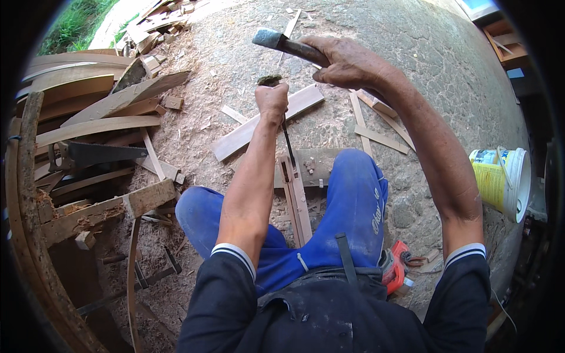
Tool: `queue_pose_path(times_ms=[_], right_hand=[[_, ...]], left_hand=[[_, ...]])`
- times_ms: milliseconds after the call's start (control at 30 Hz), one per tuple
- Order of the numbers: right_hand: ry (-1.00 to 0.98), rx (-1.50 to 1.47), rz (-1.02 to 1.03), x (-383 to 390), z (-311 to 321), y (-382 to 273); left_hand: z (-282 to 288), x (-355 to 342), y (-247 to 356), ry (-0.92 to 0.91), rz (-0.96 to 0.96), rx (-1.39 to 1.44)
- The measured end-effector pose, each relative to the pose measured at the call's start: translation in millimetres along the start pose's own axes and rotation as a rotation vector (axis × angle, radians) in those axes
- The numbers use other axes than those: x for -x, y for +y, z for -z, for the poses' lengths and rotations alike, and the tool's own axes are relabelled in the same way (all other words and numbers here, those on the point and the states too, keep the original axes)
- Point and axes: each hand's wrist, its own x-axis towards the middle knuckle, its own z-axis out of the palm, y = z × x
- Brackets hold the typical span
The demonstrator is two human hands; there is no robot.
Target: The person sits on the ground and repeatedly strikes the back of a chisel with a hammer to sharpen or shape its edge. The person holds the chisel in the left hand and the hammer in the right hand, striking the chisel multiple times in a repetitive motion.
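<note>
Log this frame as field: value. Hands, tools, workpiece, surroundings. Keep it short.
left hand: closed around a chisel
right hand: gripping a hammer by its handle
hammer head: apart from the chisel's top end
workpiece: slotted wood piece, between the blue-trousered legs
chisel tip: at the slot; depth not visible
left side: pile of wood, handsaw
right side: white-and-yellow bucket; red tool near the hip, partly hidden
</note>
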Motion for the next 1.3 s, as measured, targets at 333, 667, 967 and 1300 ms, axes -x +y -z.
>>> queue_pose_path(times_ms=[333, 667, 967, 1300], right_hand=[[-0.056, 0.133, -0.04, -16, -9, -22], [0.207, -0.212, -0.217, 92, -96, 51], [0.161, -0.135, -0.309, 168, -154, 45], [0.123, -0.066, -0.328, 165, -165, 50]], left_hand=[[1, 9, -9, 0.117, -0.127, -0.138], [-3, -5, -11, 0.013, -0.027, -0.106], [1, -9, -34, 0.076, -0.217, -0.211], [37, -24, 67, -0.275, -0.412, 0.035]])
